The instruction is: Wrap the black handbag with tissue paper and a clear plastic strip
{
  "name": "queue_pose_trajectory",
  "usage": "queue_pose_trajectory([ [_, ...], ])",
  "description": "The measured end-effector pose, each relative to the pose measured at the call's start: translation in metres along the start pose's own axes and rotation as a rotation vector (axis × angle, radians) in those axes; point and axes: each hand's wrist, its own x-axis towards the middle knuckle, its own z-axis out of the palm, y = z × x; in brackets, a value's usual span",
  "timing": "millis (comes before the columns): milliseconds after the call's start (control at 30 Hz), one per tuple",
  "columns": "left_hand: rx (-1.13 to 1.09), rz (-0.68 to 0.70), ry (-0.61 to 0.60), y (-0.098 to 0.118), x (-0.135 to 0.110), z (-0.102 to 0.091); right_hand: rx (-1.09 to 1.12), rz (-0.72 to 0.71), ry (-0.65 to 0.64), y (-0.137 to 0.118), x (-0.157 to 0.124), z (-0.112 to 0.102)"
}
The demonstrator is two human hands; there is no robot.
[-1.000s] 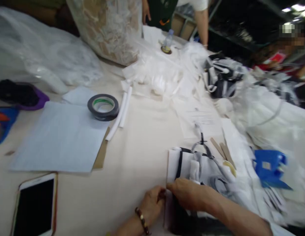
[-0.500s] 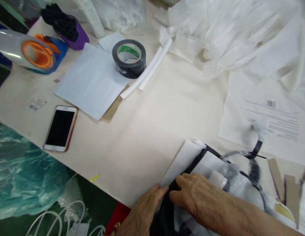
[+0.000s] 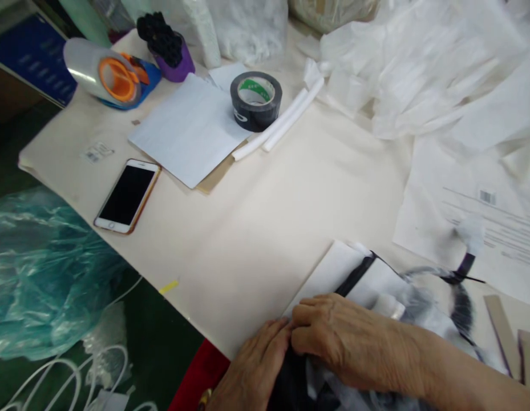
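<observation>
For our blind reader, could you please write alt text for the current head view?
Left hand and right hand touch a black and white item on a table; a phone and tape roll lie beyond, to the left.

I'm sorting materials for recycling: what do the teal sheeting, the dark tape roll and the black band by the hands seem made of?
Teal sheeting: likely glossy plastic film, judging by its see-through folds.
Dark tape roll: probably plastic; its side looks smooth and slightly shiny.
Black band: perhaps fabric, looking fairly matt; no weave shows.
</observation>
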Motion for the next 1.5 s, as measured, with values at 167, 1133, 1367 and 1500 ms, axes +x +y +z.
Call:
queue_pose_trajectory([
  [167,0.0,0.002,-0.022,0.0,0.005,0.006,-0.07,0.037,-0.03,-0.01,0.002,0.002],
  [1133,0.024,0.187,0.205,0.012,-0.001,0.007,-0.461,0.542,0.74,-0.111,-0.049,0.064],
  [1367,-0.076,0.2,0.146,0.011,0.002,0.008,-0.454,0.437,0.405,-0.063,-0.022,0.018],
  [1500,-0.013,0.124,0.205,0.007,0.008,0.015,-0.369,0.365,0.188,-0.04,-0.012,0.008],
])
